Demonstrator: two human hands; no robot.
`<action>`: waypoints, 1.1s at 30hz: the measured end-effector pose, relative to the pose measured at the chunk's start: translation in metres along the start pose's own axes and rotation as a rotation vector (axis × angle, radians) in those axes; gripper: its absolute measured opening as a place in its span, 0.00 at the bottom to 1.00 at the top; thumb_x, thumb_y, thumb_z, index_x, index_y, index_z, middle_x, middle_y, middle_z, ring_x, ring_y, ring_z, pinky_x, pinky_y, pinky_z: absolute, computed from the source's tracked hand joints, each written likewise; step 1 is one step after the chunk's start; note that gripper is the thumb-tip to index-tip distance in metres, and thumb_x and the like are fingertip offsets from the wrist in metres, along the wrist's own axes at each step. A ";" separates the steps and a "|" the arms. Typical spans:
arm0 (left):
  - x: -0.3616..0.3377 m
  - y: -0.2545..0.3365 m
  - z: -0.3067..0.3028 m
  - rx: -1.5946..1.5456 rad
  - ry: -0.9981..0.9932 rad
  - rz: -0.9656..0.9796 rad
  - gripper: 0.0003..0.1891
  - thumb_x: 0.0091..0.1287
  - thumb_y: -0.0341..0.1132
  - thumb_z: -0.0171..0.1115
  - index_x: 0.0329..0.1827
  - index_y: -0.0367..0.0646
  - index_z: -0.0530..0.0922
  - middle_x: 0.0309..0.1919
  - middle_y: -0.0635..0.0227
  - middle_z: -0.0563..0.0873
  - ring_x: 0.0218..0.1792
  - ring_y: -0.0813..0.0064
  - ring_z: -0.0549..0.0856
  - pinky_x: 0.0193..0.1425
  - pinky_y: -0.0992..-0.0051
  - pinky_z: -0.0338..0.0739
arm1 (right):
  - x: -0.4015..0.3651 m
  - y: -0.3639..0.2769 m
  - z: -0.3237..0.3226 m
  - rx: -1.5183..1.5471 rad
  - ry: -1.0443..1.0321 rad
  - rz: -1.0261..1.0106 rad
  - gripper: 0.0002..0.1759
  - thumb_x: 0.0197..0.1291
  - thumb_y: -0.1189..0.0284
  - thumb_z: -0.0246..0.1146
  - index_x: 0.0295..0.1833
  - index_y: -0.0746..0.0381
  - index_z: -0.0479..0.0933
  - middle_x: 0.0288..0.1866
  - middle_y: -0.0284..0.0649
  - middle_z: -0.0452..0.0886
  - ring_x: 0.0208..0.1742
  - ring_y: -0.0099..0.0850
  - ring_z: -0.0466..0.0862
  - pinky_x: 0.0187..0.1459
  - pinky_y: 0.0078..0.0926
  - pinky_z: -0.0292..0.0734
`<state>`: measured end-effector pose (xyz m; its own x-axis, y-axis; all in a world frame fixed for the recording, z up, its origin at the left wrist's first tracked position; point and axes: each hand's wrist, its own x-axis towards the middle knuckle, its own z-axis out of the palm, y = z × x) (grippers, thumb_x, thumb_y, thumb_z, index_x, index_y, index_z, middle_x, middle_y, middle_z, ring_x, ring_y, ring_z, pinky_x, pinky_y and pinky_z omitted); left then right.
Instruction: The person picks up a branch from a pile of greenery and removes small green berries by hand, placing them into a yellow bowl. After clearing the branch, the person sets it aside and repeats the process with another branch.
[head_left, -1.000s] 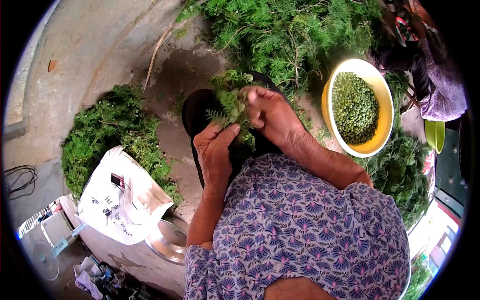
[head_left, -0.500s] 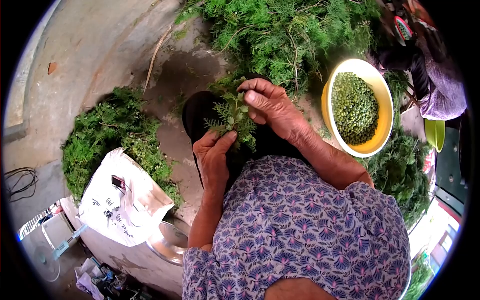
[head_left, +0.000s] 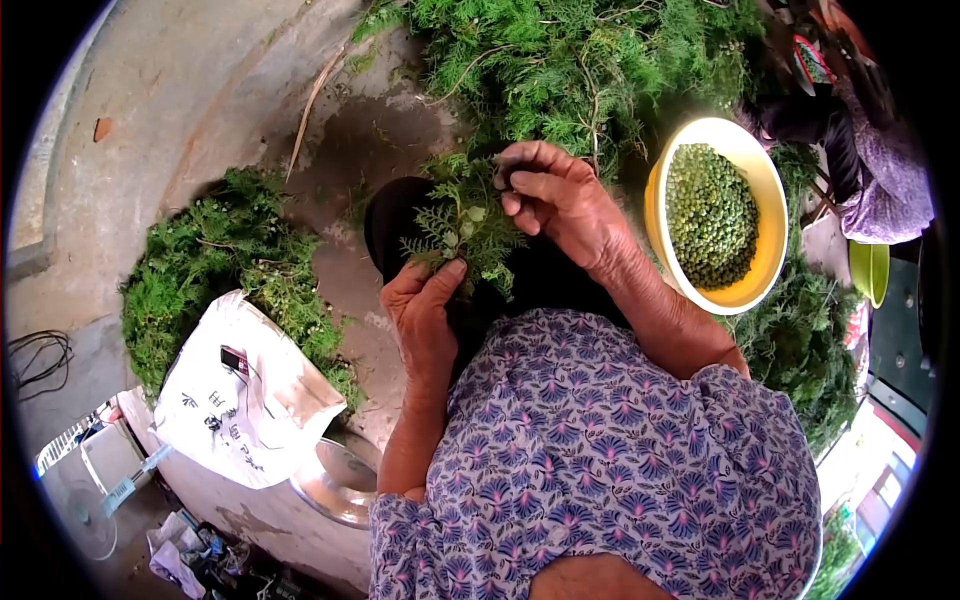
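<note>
My left hand [head_left: 425,315] pinches the lower end of a green cypress sprig [head_left: 465,230] between thumb and fingers, over my dark-clothed lap. The sprig has flat, scaly leaves and a few pale green cones near its middle. At its upper right is my right hand [head_left: 565,205], fingers curled and thumb bent in. Whatever its fingertips may hold is hidden. To the right of that hand stands a yellow basin [head_left: 768,200], with a heap of small round green cones [head_left: 712,220] inside.
Cut cypress branches [head_left: 580,80] are piled ahead, with another heap [head_left: 200,260] at the left. A white sack [head_left: 250,400] with a phone [head_left: 235,360] on it lies near a metal bowl [head_left: 340,480]. Another person's patterned sleeve [head_left: 885,190] shows at the far right.
My right hand has moved slightly right and away from the sprig's middle, its fingers curling more. The left hand keeps its pinch, and the sprig's pale cones show more plainly.
</note>
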<state>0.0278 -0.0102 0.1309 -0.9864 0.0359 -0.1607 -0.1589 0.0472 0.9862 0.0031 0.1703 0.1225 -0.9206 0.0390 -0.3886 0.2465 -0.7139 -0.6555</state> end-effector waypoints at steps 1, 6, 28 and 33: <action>0.000 0.001 0.000 0.003 -0.001 -0.002 0.05 0.57 0.24 0.61 0.32 0.30 0.80 0.26 0.73 0.81 0.28 0.86 0.74 0.34 0.84 0.69 | -0.001 0.003 -0.005 -0.136 -0.078 -0.002 0.08 0.64 0.72 0.58 0.44 0.66 0.75 0.28 0.33 0.76 0.25 0.19 0.74 0.23 0.16 0.69; 0.001 -0.001 0.002 -0.023 -0.021 -0.033 0.04 0.57 0.24 0.60 0.33 0.31 0.81 0.26 0.72 0.81 0.28 0.85 0.75 0.34 0.84 0.69 | -0.007 0.007 0.002 -0.588 -0.142 -0.001 0.13 0.59 0.69 0.64 0.46 0.65 0.80 0.28 0.32 0.75 0.27 0.17 0.73 0.28 0.15 0.71; 0.005 -0.010 -0.006 -0.040 -0.005 -0.130 0.04 0.58 0.27 0.64 0.32 0.34 0.80 0.34 0.67 0.82 0.31 0.82 0.77 0.36 0.82 0.72 | 0.004 0.004 -0.009 -0.122 -0.364 0.006 0.06 0.59 0.73 0.63 0.41 0.62 0.76 0.32 0.33 0.78 0.27 0.19 0.77 0.23 0.16 0.69; 0.006 -0.005 -0.005 -0.048 -0.087 -0.066 0.03 0.58 0.26 0.63 0.31 0.35 0.81 0.25 0.72 0.81 0.27 0.84 0.76 0.33 0.84 0.71 | -0.001 0.021 0.003 -0.877 -0.353 -0.501 0.13 0.52 0.75 0.67 0.45 0.64 0.77 0.36 0.34 0.77 0.37 0.24 0.77 0.40 0.21 0.73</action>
<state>0.0224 -0.0153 0.1254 -0.9667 0.1204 -0.2260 -0.2271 0.0046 0.9739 0.0085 0.1528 0.1113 -0.9784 -0.1163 0.1710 -0.1813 0.0845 -0.9798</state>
